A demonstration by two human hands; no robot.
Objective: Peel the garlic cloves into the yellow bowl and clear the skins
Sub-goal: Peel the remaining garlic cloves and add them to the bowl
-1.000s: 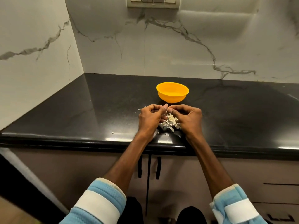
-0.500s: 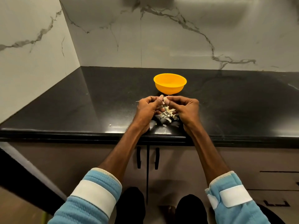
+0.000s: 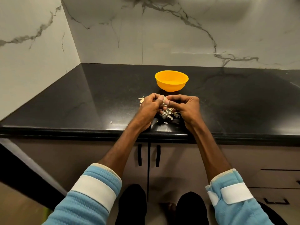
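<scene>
A: What takes up most of the view?

B: A white marble-look wall with grey veins (image 3: pixel 178 38) turns a corner at the left. Below it runs a glossy black stone countertop (image 3: pixel 73 103). Under the counter's front edge are brown cabinet doors (image 3: pixel 116 159) with two upright black handles (image 3: pixel 140 155).

A: And the person?

B: Both forearms reach forward out of light-blue quilted sleeves (image 3: pixel 90 200), each wrapped by a white strap. The hands meet over the counter, near its front edge.

A: Where does the bowl stand?

B: The round yellow plastic bowl (image 3: pixel 171 82) stands upright on the counter just beyond the hands and does not touch them. Its rim hides the bottom, so what lies inside cannot be told.

A: How are the hands set?

B: The left hand (image 3: pixel 150 106) and the right hand (image 3: pixel 186 106) both have their fingers curled, with the fingertips brought together. Between them they pinch a pale garlic clove (image 3: pixel 165 99), held above the counter on the near side of the bowl.

A: And the skins?

B: A heap of papery off-white garlic skins (image 3: pixel 169 113) lies on the counter beneath and between the two hands. A few more dry skin scraps (image 3: pixel 141 100) lie just left of the left hand. One tiny pale crumb (image 3: pixel 111 122) sits apart, further left, near the counter's front edge.
</scene>
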